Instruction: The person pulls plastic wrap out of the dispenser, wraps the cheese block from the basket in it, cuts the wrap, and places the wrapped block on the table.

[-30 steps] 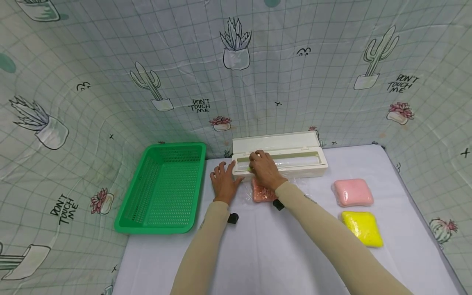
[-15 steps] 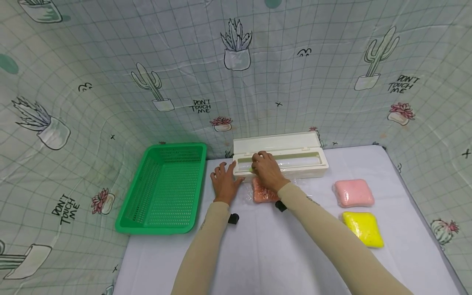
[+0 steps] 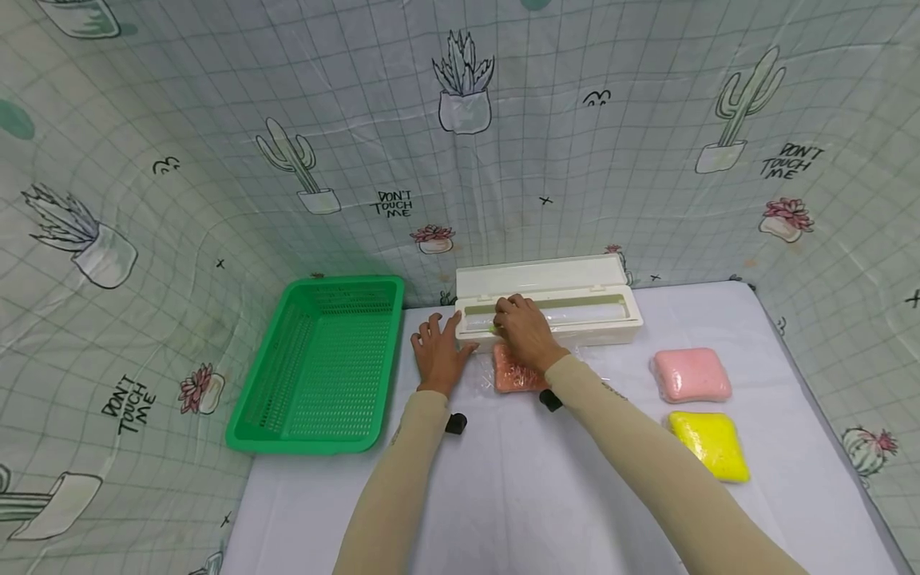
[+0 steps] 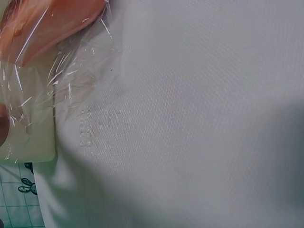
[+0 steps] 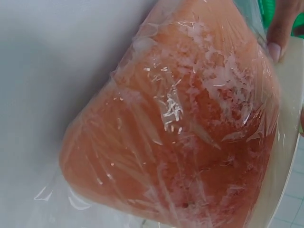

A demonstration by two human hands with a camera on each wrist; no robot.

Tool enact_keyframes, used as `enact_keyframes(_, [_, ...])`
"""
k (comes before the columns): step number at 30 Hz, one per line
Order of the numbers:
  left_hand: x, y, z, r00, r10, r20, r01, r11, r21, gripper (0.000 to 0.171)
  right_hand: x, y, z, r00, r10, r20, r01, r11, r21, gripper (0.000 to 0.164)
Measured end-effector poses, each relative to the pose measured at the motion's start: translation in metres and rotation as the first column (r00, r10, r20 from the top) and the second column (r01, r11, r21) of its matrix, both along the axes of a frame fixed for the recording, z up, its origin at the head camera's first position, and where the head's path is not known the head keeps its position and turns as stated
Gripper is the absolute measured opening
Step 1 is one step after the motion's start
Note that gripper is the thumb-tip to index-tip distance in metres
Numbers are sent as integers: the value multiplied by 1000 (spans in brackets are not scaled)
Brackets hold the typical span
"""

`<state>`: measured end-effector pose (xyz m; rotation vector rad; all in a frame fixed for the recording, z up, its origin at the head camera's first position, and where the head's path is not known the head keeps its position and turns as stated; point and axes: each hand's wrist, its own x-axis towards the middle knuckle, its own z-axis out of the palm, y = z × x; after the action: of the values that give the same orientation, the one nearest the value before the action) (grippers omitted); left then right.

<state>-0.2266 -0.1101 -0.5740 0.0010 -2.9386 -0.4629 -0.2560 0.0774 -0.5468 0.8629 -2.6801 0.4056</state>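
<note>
A long white cling film dispenser (image 3: 596, 331) with a raised lid stands at the back of the table, a roll of clear film inside. My left hand (image 3: 437, 358) holds its left end, thumb on the front face and forefinger near the top corner. Over the box's front rim, the curled fingers of my right hand (image 3: 528, 331) pinch a small green slider (image 3: 494, 328), mostly hidden. Before the box lies an orange-pink block (image 3: 512, 374) under clear film, partly covered by the right hand; in the right wrist view the film clings to the block (image 5: 166, 123) in wrinkles.
A green plastic basket (image 3: 391, 375) stands to the left. On the right lie a pink block (image 3: 691, 375) and a yellow block (image 3: 710, 446), both shiny as if wrapped. A white cloth covers the table (image 3: 532, 495); a patterned curtain (image 3: 546, 160) hangs close behind.
My right hand has slid slightly rightward along the dispenser's front rim, with the green slider. The left hand has stayed on the box's left end.
</note>
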Motion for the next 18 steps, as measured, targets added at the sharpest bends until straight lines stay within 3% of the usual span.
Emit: enact_keyframes(18, [-1, 0, -1, 1000, 7, -19, -8, 1000, -20, 72, -2, 7, -3, 1000, 18, -23, -19, 1000, -21, 5])
